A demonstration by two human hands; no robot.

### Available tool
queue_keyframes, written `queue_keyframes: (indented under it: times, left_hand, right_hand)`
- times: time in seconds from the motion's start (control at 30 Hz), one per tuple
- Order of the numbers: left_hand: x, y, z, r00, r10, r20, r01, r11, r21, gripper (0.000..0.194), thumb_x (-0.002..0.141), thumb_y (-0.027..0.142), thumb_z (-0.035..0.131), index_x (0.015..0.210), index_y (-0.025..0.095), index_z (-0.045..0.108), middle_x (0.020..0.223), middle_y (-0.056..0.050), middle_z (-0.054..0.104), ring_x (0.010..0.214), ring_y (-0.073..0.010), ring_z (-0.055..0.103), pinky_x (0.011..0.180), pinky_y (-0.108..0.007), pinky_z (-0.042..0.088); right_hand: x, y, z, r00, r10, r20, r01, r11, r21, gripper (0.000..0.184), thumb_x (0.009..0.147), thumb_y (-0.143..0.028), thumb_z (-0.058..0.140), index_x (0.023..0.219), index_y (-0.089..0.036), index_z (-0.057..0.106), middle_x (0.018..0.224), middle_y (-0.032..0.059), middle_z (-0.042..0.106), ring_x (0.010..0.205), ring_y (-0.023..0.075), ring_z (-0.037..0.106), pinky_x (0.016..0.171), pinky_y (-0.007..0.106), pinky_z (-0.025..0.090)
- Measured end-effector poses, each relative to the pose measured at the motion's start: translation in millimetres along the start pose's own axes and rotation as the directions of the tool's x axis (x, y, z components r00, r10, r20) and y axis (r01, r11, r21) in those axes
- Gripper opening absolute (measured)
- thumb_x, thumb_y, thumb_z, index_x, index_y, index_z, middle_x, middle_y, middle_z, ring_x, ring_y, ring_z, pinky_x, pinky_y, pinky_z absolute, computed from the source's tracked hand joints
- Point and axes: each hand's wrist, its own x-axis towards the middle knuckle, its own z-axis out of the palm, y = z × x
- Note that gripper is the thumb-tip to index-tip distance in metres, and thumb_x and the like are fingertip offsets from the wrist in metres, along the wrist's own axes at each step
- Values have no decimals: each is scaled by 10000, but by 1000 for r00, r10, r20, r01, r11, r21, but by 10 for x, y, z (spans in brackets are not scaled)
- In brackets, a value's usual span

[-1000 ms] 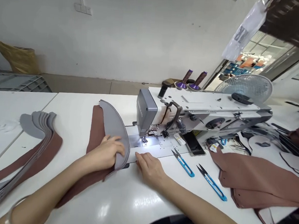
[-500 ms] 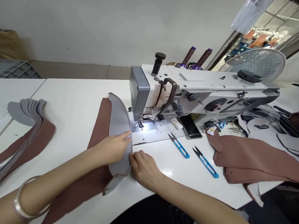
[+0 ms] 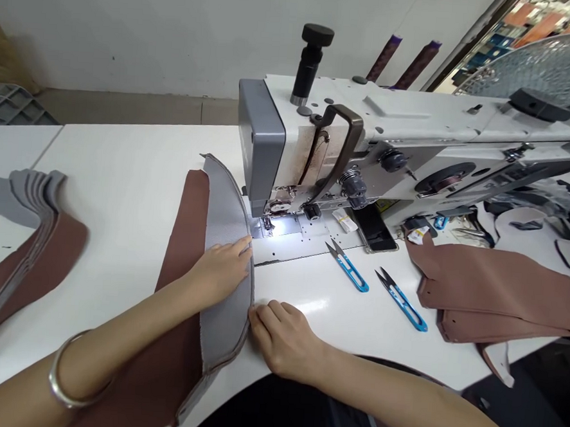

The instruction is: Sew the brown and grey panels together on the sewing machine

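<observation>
Looks like edge-positioning step. Gray panel (image 3: 222,329) on table (image 3: 107,196), just beside sewing machine (image 3: 406,127). Left hand (image 3: 223,271) laid flat on panel, gripping nothing; right hand (image 3: 282,336) pinching panel's edge. Next move calls for steady edge.

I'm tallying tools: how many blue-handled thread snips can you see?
2: one pair at the edge of the sewing machine bed, the other pair nearer the brown pieces. More may be hidden in the clutter beyond.

A pair of blue snips (image 3: 360,284) lies on the white surface (image 3: 117,190), a second pair (image 3: 414,319) to its right, a dark phone (image 3: 375,230) beyond them; a fan (image 3: 545,71) stands far right, a grey crate (image 3: 16,107) far left
</observation>
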Motion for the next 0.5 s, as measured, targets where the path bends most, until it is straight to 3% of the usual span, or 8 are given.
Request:
queue_keyframes:
  times: [0.17, 0.3, 0.37, 0.5]
  left_hand:
    - [7, -56, 42, 1000, -9, -26, 4, 983, -182, 373, 877, 190, 496, 1244, 157, 559, 1473, -134, 413, 1183, -305, 562, 944, -429, 469]
    - [-73, -188, 156, 994, 4, -112, -52, 902, -429, 404, 879, 199, 447, 1271, 177, 542, 1486, -105, 401, 1272, -284, 481, 1045, -463, 417]
    - [-167, -274, 234, 989, -42, -142, -53, 795, -604, 389, 885, 218, 445, 1257, 204, 557, 1476, -84, 423, 1211, -251, 526, 1033, -440, 437]
    - [-420, -452, 217, 972, -192, -132, -29, 464, -885, 291, 906, 331, 515, 1132, 193, 634, 1235, -87, 621, 1073, -223, 600, 971, -409, 485]
  right_hand:
    - [35, 20, 21, 999, 11, 41, -10, 1000, -23, 283, 897, -102, 368, 1009, -56, 623, 818, 114, 560, 682, 209, 463, 548, 324, 360]
    - [156, 168, 102, 995, 80, 61, -74, 992, -99, 290, 905, -104, 398, 1107, -44, 597, 829, 110, 579, 690, 209, 471, 537, 323, 342]
    - [274, 275, 132, 996, 84, 24, -83, 995, -52, 216, 912, -101, 432, 986, -95, 635, 775, 78, 573, 665, 190, 459, 532, 306, 315]
    - [679, 390, 13, 985, 130, -113, -114, 984, 139, 130, 908, -159, 548, 808, -168, 631, 874, 51, 611, 796, 183, 505, 643, 280, 353]
